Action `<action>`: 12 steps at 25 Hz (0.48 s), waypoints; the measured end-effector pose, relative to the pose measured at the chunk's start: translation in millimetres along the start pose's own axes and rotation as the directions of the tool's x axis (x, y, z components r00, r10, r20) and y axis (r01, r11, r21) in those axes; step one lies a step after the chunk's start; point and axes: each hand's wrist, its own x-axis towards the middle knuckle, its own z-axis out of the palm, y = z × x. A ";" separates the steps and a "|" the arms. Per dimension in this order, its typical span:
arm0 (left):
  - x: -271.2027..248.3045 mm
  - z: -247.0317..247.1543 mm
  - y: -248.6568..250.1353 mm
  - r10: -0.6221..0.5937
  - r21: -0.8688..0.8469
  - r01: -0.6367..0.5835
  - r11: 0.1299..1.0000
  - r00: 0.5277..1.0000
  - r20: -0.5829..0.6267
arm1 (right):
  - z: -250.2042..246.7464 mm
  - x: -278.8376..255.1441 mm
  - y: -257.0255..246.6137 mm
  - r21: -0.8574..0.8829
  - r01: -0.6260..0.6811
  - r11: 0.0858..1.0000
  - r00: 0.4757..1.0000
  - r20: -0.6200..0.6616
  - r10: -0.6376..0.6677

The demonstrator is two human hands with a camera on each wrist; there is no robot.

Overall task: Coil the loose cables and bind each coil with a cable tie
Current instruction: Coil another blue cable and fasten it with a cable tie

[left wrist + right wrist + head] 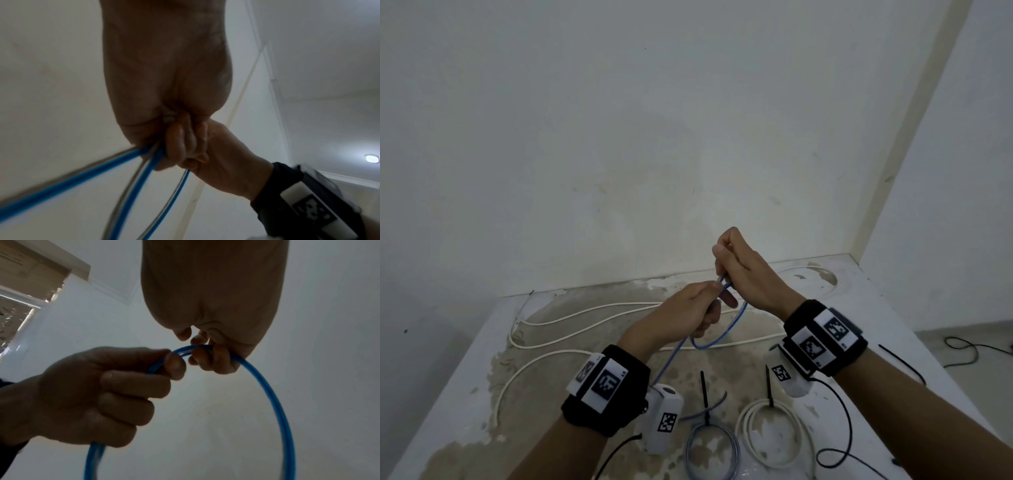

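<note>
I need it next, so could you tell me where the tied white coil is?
In the head view the tied white coil lies on the table near its front edge, right of the tied blue coil.

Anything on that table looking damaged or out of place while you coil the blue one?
The white table top is worn: its coating has flaked off in a brown patch across the middle. Otherwise nothing stands out; both hands hold the thin blue cable, and a long white cable lies uncoiled behind.
</note>
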 end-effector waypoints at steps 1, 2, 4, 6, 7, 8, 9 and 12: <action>-0.6 0.9 3.6 -0.050 -0.052 0.053 0.997 0.997 0.055 | 1.4 -0.4 0.7 0.020 0.000 1.000 1.000 0.008 0.000; -1.2 1.9 6.7 -0.078 -0.095 0.088 0.992 0.992 0.100 | 2.5 -0.6 0.5 0.063 -0.009 0.998 1.000 0.024 0.008; -2.6 4.9 10.7 -0.083 -0.221 0.111 0.969 0.987 0.135 | 3.6 -1.4 -4.2 0.170 -0.047 0.984 0.998 0.046 0.040; -0.8 5.8 8.4 -0.038 -0.390 0.074 0.918 0.995 0.097 | 6.5 -2.0 -7.1 0.283 -0.070 0.957 0.997 0.004 0.071; 1.0 4.7 5.7 -0.016 -0.475 0.040 0.879 0.998 0.055 | 8.4 -2.8 -6.5 0.308 -0.043 0.950 0.995 -0.071 0.069; 3.1 2.4 3.6 -0.003 -0.561 0.004 0.828 1.000 0.002 | 10.6 -3.8 -2.3 0.277 -0.004 0.961 0.980 -0.189 0.059; 5.2 -1.4 1.9 -0.001 -0.649 -0.033 0.760 0.999 -0.052 | 12.6 -6.2 3.7 0.215 0.023 0.976 0.948 -0.315 0.047; 10.5 -16.3 2.3 0.003 -0.831 -0.140 0.539 0.986 -0.164 | 24.0 -23.2 25.3 0.207 -0.070 0.976 0.889 -0.431 0.155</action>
